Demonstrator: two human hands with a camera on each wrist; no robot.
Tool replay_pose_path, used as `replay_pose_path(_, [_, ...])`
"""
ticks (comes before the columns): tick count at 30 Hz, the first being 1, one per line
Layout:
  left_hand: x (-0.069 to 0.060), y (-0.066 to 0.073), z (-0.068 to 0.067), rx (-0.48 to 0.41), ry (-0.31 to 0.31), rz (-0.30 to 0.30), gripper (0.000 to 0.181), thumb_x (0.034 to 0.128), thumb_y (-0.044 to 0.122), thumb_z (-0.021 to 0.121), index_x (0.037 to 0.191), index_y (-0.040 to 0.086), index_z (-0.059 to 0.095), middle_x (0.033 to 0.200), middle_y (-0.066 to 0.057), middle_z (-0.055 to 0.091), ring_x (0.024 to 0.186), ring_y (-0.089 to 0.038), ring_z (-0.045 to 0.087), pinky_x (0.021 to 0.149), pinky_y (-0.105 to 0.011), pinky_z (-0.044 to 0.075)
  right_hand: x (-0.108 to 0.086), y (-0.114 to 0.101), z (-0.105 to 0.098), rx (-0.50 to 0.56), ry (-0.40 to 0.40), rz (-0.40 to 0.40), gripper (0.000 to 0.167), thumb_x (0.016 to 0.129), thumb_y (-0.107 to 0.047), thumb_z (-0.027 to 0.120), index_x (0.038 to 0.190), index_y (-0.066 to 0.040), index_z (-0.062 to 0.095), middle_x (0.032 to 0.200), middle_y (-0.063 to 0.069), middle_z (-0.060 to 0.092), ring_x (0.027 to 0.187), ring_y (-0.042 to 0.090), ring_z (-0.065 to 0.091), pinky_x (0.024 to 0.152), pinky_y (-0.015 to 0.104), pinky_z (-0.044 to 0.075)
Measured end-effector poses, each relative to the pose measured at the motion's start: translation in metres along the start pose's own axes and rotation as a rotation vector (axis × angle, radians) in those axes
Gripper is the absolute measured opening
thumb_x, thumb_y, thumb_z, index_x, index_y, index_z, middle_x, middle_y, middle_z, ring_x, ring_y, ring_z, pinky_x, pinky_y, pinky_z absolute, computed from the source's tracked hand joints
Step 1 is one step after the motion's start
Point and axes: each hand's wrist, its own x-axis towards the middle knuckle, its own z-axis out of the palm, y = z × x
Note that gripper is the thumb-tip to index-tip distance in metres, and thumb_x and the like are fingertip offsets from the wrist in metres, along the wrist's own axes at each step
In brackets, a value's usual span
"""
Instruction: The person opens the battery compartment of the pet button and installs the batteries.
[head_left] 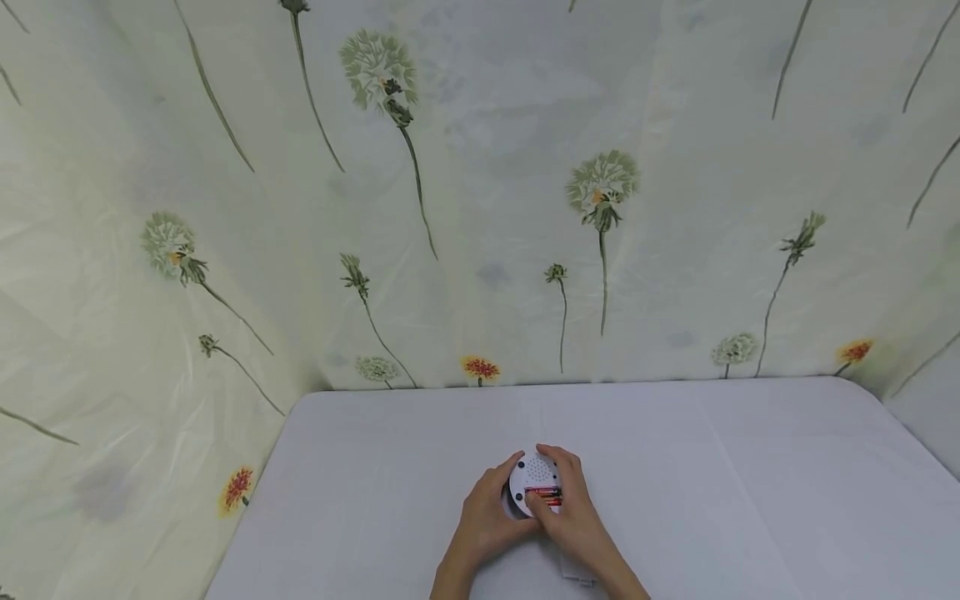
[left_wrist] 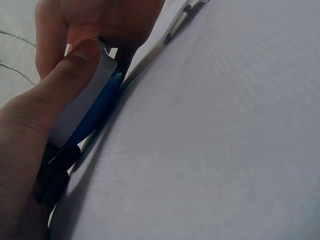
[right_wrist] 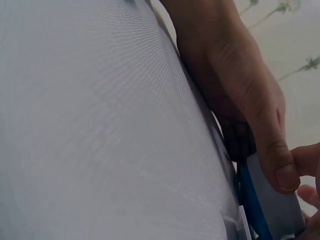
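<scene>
A small round white device (head_left: pixel 538 468) with dark feet, a patch of small speaker-like holes and red-and-black batteries (head_left: pixel 546 495) in its compartment faces up, just above or on the table. My left hand (head_left: pixel 486 510) grips its left rim, fingers at the far side and thumb along the near side. My right hand (head_left: pixel 576 508) curls round the right side, its thumb over the batteries. In the left wrist view the device's white side (left_wrist: pixel 85 107) has a blue part below it. The right wrist view shows the left thumb (right_wrist: pixel 278 162) against that white side.
A white flat piece (head_left: pixel 576 570) lies partly hidden under my right wrist. The table (head_left: pixel 390 467) has a white cloth over it. A curtain (head_left: pixel 480 208) printed with dandelions hangs behind it and along the left.
</scene>
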Motion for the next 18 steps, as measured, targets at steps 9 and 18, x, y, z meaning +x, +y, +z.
replay_pose_path(9, [-0.001,-0.001,-0.002,0.004,0.003,0.028,0.090,0.0653,0.050,0.081,0.143,0.028,0.041,0.122,0.004,0.062,0.101,-0.007,0.054,0.085,-0.030,0.049,0.000,0.003,0.000,-0.007,0.002,-0.019,0.070,0.081,-0.018,0.073,0.141,-0.018,0.038,0.141,0.004,0.034,0.127,0.022,0.039,0.105,0.050,0.034])
replay_pose_path(18, [-0.002,0.000,-0.001,-0.026,-0.029,-0.025,0.099,0.0602,0.072,0.071,0.145,0.033,0.036,0.124,0.003,0.059,0.108,-0.010,0.054,0.090,-0.037,0.048,-0.005,0.009,-0.020,-0.023,-0.068,0.046,0.077,0.088,-0.040,0.065,0.149,-0.024,0.021,0.146,0.008,0.038,0.124,0.023,0.046,0.102,0.048,0.039])
